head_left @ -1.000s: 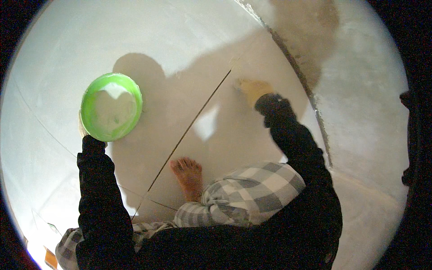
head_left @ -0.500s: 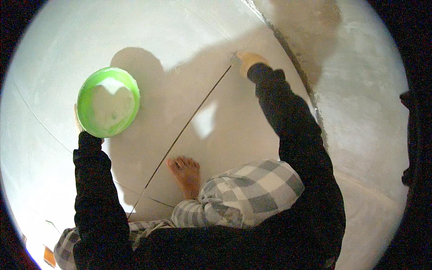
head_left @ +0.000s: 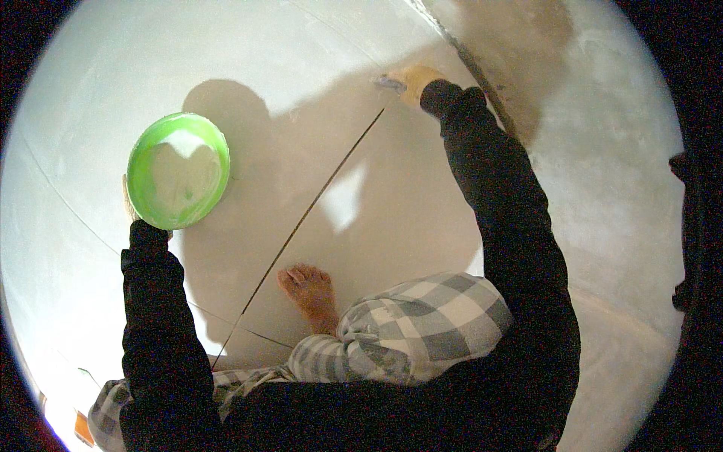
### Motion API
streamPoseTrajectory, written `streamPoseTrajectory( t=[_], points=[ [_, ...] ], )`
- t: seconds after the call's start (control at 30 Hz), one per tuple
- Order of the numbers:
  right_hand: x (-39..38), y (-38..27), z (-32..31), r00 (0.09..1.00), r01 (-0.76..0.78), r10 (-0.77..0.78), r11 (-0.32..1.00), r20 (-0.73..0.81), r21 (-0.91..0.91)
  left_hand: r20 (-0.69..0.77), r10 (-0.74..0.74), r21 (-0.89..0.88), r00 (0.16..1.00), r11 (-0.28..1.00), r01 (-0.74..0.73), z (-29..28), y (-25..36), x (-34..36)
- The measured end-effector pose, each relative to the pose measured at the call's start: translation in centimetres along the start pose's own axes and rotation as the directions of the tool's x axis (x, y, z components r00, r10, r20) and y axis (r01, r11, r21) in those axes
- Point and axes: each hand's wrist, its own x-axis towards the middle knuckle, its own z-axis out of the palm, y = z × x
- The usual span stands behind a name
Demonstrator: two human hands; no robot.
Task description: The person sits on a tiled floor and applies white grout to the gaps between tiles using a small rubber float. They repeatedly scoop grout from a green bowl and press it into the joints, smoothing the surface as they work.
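Note:
A round green bowl (head_left: 220, 169) holds pale, whitish paste and sits in my left hand (head_left: 129, 197). Most of that hand is hidden behind the bowl; only its edge shows at the left side. My right hand (head_left: 419, 81) reaches far out, closed round a small grey flat spreader (head_left: 389, 83) smeared with pale matter. The spreader is at the floor surface, just beyond the far end of a dark narrow joint (head_left: 309, 211) that runs diagonally between pale floor tiles (head_left: 407, 218). My shadow covers much of this area.
My bare foot (head_left: 310, 294) rests on the tiles near the joint, below my checked trouser leg (head_left: 429, 324). A rough dark edge (head_left: 482, 83) curves along the right, with a grey surface (head_left: 602, 203) past it. An orange-brown object (head_left: 83, 429) lies at the lower left.
My right hand has moved slightly away from me with the spreader, whose grey blade now shows more. The bowl has shifted a touch to the left.

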Motion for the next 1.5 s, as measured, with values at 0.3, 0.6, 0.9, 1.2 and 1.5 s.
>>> streamPoseTrajectory(
  t=[0.3,0.6,0.9,1.2,1.5],
  points=[
    [-5.0,3.5,1.7,0.978,-0.179,0.203,0.942,-0.057,0.285,0.099,-0.017,-0.071,0.995,0.997,0.024,0.6,0.0,-0.1],
    [-4.1,-5.6,7.4,0.898,-0.181,0.253,0.958,-0.359,0.222,0.052,-0.007,-0.006,0.999,1.000,0.007,0.0,0.0,0.5],
    [-5.0,3.3,2.2,0.809,-0.582,0.502,0.756,0.307,0.299,-0.015,-0.019,-0.024,1.000,1.000,0.019,0.1,-0.2,0.3],
    [-0.5,3.5,4.6,0.870,-0.444,0.485,0.850,-0.092,0.283,-0.010,-0.035,0.002,0.999,0.999,0.035,0.7,0.0,0.3],
    [-7.4,-5.6,5.1,0.991,-0.052,0.092,0.932,-0.096,0.360,-0.021,-0.059,-0.094,0.998,0.994,0.056,0.4,-0.1,0.8]
  ],
)
